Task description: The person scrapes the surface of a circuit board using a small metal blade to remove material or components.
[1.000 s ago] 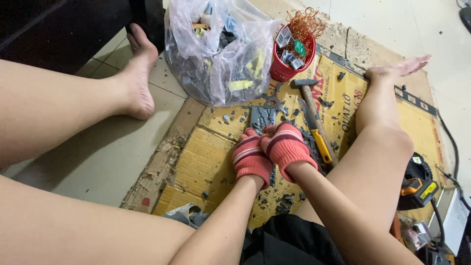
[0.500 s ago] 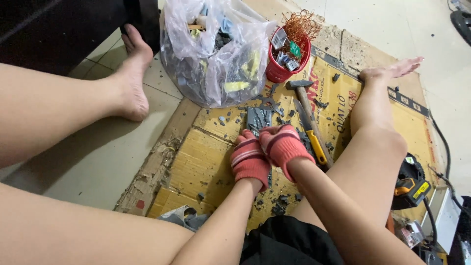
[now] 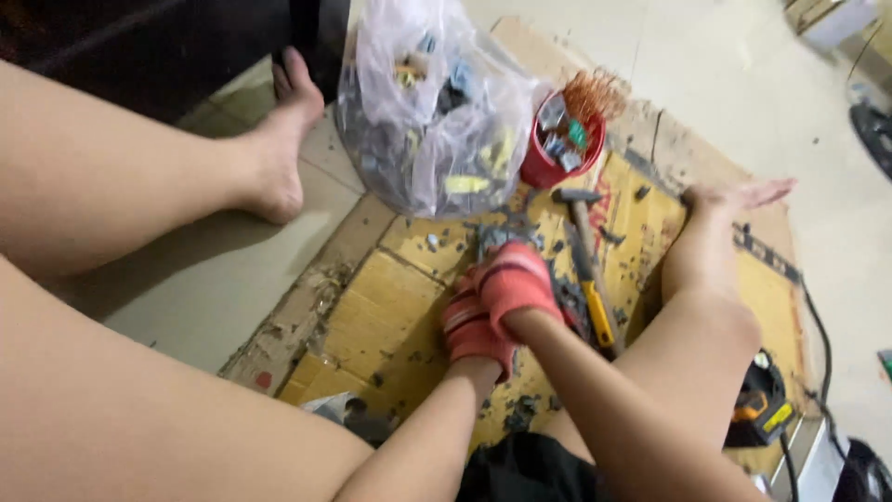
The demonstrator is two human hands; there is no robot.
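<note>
Both hands wear red knit gloves and sit pressed together on the cardboard (image 3: 381, 311). Right hand (image 3: 513, 284) is curled over the left hand (image 3: 469, 327), fingers bent down onto a grey scrap piece (image 3: 497, 237) at their tips; blur hides the exact grip. Just right lie a hammer (image 3: 583, 223) and a yellow-handled tool (image 3: 595, 311).
</note>
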